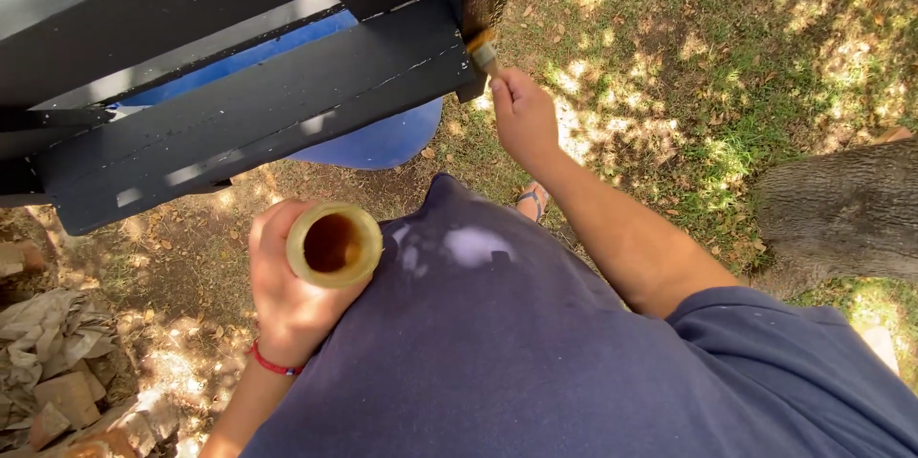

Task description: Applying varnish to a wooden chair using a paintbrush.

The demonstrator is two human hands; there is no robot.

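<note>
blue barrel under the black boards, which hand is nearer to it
Left. The left hand, gripping a yellowish cup, sits just below the blue barrel; the right hand, holding a paintbrush, is farther to its right.

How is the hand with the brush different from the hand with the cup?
The right hand is stretched far out, holding a small paintbrush against the dark wooden boards. The left hand stays tucked close to the body, wrapped around a yellowish cup with its open mouth facing up. The left hand has a red band at its wrist; the right hand's wrist is bare. Both hands are closed around what they hold.
</note>
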